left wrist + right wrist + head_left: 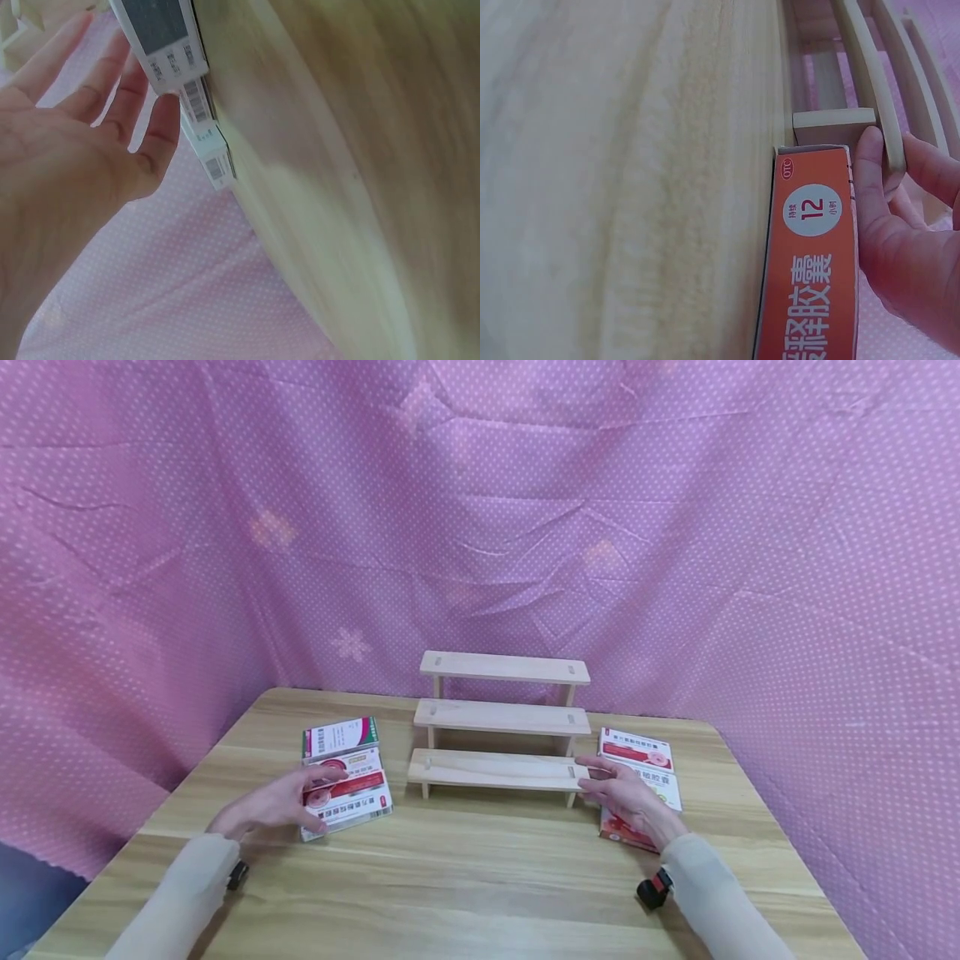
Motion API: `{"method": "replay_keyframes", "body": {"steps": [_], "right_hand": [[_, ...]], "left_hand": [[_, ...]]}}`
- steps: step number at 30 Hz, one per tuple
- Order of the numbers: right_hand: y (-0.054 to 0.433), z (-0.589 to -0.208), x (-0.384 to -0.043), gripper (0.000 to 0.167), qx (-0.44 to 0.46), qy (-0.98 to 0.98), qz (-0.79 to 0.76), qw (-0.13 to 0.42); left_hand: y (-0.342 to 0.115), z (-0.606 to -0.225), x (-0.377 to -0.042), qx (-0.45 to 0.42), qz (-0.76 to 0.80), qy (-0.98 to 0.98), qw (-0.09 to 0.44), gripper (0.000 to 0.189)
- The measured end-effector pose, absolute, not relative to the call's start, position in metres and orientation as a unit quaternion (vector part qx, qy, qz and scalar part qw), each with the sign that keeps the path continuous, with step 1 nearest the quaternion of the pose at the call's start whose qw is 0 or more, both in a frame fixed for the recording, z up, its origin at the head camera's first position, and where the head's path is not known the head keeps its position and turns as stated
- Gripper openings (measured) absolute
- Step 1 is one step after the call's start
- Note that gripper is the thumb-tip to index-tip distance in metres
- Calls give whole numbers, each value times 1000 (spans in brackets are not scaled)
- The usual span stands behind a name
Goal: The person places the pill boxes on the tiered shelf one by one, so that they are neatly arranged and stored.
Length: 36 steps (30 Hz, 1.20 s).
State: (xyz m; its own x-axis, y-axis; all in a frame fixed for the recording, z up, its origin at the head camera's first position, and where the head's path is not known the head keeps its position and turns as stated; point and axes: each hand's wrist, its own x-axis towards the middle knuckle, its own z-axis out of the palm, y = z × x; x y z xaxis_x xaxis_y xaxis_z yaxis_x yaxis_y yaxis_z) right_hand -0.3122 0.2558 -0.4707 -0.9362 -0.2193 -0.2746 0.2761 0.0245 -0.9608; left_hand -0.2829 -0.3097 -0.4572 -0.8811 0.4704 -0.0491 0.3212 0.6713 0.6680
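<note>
A pale wooden three-step display stand (pixel 502 717) stands toward the back of the table. My right hand (pixel 626 795) pinches the right end of its lowest step; in the right wrist view the thumb lies under the board, fingers across it. Beneath that hand lies an orange-red medicine box (pixel 810 247), partly hidden. My left hand (pixel 270 802) hovers over or lightly touches a red-and-white medicine box (pixel 352 797) on the left, fingers spread and loosely bent. In the left wrist view the left hand (pixel 90 142) is beside the box ends, gripping none.
A green-and-white medicine box (pixel 340 737) lies behind the left boxes. On the right, a red-and-white box (pixel 636 750) and a pale box (pixel 663 787) lie in a row. The wooden table (pixel 450 885) meets a pink dotted curtain (pixel 510 527) at the back and sides.
</note>
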Motion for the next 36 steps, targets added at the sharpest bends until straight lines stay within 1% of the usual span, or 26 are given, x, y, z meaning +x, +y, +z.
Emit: {"method": "replay_keyframes", "body": {"steps": [7, 12, 18, 23, 27, 30, 36], "right_hand": [[255, -471, -311, 53, 29, 695, -697, 174], [254, -473, -311, 54, 35, 698, -693, 176], [254, -472, -312, 53, 31, 697, -695, 174], [253, -468, -313, 53, 21, 701, -692, 172], [253, -466, -316, 52, 15, 703, -689, 173], [253, -466, -316, 51, 16, 704, -689, 172], [255, -466, -313, 52, 19, 710, -683, 170]], "left_hand": [[-309, -459, -280, 178, 341, 914, 131, 99], [-307, -462, -280, 166, 322, 923, 129, 97], [-305, -459, -279, 174, 296, 931, 123, 94], [-304, -453, -280, 202, 290, 931, 94, 92], [-303, -448, -284, 208, 288, 932, 79, 90], [-301, -444, -288, 193, 296, 932, 87, 88], [-297, -440, -296, 168, 311, 930, 99, 94]]}}
